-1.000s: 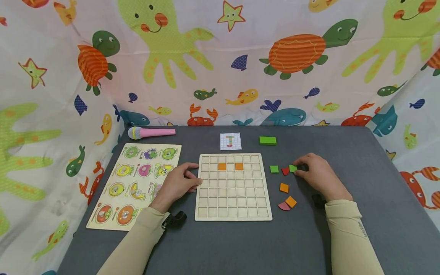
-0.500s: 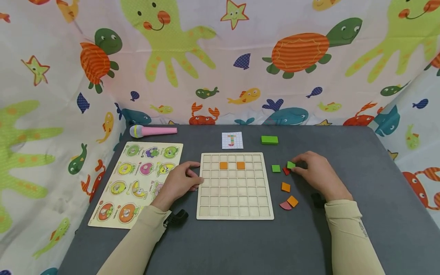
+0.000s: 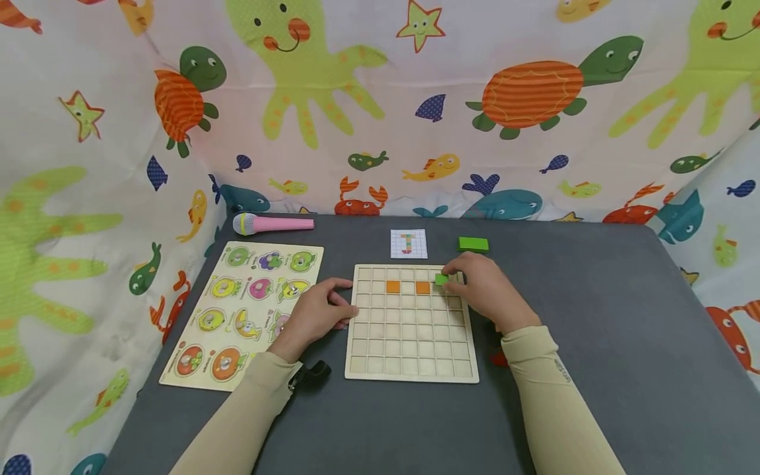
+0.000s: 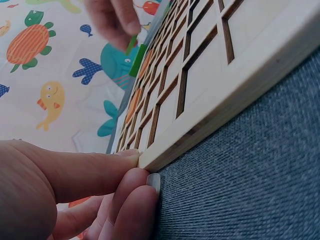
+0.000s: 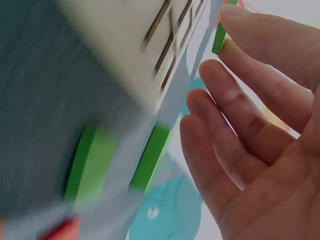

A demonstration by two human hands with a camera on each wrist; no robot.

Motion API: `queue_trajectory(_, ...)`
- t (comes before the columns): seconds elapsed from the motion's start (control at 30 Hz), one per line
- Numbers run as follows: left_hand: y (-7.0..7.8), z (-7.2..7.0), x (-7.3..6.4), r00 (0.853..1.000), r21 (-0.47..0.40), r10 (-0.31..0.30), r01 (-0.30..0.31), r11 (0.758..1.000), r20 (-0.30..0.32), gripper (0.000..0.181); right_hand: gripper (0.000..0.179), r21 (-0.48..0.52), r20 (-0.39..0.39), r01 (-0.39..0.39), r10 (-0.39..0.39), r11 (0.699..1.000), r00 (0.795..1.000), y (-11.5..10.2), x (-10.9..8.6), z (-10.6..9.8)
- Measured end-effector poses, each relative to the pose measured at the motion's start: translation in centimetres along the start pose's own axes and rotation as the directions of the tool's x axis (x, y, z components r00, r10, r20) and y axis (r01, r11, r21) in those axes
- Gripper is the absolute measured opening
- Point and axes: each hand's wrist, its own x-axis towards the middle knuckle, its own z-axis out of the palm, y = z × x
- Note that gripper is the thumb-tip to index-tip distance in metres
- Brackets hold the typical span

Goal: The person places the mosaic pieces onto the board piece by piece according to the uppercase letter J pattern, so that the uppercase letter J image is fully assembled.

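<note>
A wooden grid board lies flat before me, with orange square tiles in two of its upper cells. My left hand holds the board's left edge; the left wrist view shows the thumb on top at a corner and curled fingers below and beside it. Over the board's upper right, my right hand pinches a green square tile between thumb and index finger. Its other fingers are loosely bent, clear of the tile in the right wrist view.
Behind the board are a grid card with a coloured J shape and a green block. A fruit puzzle board and a pink toy microphone lie left. Another green tile and a red piece lie right, partly under my right forearm in head view.
My right hand has lifted the green tile from beside the red piece and carried it left over the board's upper right. The left hand stays at the board's edge.
</note>
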Motion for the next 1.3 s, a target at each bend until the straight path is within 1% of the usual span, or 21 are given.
queue_trajectory(0.1,0.1,0.2,0.0,1.000,-0.003,0.009,-0.008,1.000,0.007,0.060,0.026,0.009,0.010,0.032,-0.032,0.999,0.999,-1.3,0.8,0.8)
queue_trajectory(0.23,0.2,0.3,-0.1,1.000,-0.005,0.006,-0.006,1.000,-0.001,0.059,0.025,0.015,0.018,0.066,-0.067,0.998,0.998,-2.6,1.7,2.0)
queue_trajectory(0.4,0.1,0.4,-0.2,1.000,-0.019,0.010,-0.009,1.000,0.010,0.059,0.022,0.008,0.017,0.105,-0.105,0.994,0.994,-3.6,2.0,3.1)
queue_trajectory(0.57,0.1,0.4,-0.1,1.000,0.000,0.011,-0.011,1.000,0.002,0.059,0.020,-0.002,0.012,0.120,-0.120,0.993,0.993,-3.8,2.1,3.7)
queue_trajectory(0.73,0.1,0.3,-0.1,1.000,0.018,0.007,-0.007,1.000,-0.002,0.059,0.020,-0.027,0.010,0.105,-0.105,0.994,0.994,-3.7,2.2,3.9)
queue_trajectory(0.83,0.1,0.2,0.0,1.000,0.012,0.014,-0.014,1.000,0.003,0.059,0.020,-0.031,0.004,0.093,-0.093,0.995,0.996,-3.6,2.3,3.9)
queue_trajectory(1.03,0.1,0.0,-0.2,1.000,-0.005,0.025,-0.025,1.000,-0.002,0.058,0.020,-0.027,0.005,0.110,-0.110,0.994,0.994,-3.8,2.4,3.8)
queue_trajectory(1.3,-0.1,0.0,-0.1,1.000,-0.004,0.021,-0.021,1.000,-0.001,0.059,0.020,-0.034,0.006,0.103,-0.103,0.994,0.995,-4.1,2.6,4.0)
